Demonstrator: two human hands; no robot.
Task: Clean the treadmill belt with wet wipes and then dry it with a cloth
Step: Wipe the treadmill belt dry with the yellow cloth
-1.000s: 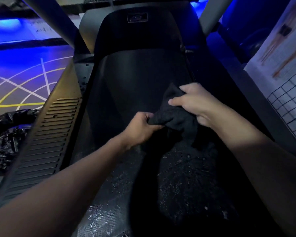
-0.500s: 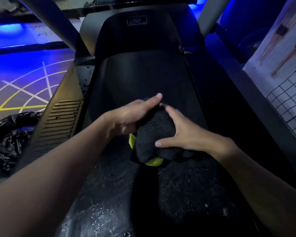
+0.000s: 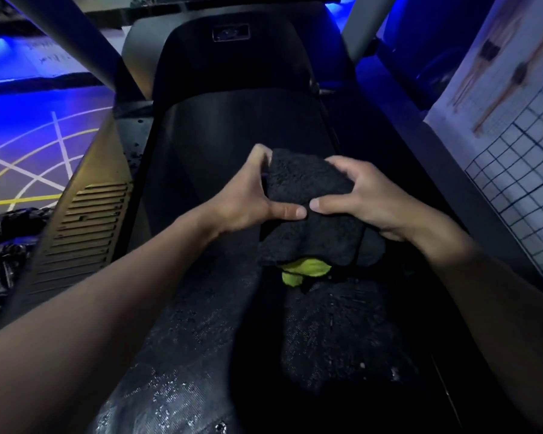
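— Cloth (image 3: 308, 186) first. What does it look like?

— It is black and fuzzy, all bunched up in a thick lump. A bit of bright yellow-green (image 3: 304, 269) pokes out from under its near edge. I cannot tell if that is the cloth's other side or some other thing.

— Where is it?

— In the middle of the treadmill belt (image 3: 232, 126), held between two hands. Its lower part hangs down toward the belt.

— How do the hands hold it?

— The left hand (image 3: 248, 195) is on the cloth's left side. Its fingers curl over the top and its thumb lies flat across the front. The right hand (image 3: 364, 195) is on the right side, with its fingers bent down on top and its thumb pressed on the front. The two thumb tips almost meet. Both hands squeeze the cloth.

— And the belt?

— It is dark. The near part has tiny shiny specks on it. The far part looks smooth and plain.

— Anything beside it?

— A side rail with slots (image 3: 85, 230) runs along the left. A crinkly black plastic bag (image 3: 3, 245) lies on the floor past it. A sheet with a grid (image 3: 521, 170) leans on the right.
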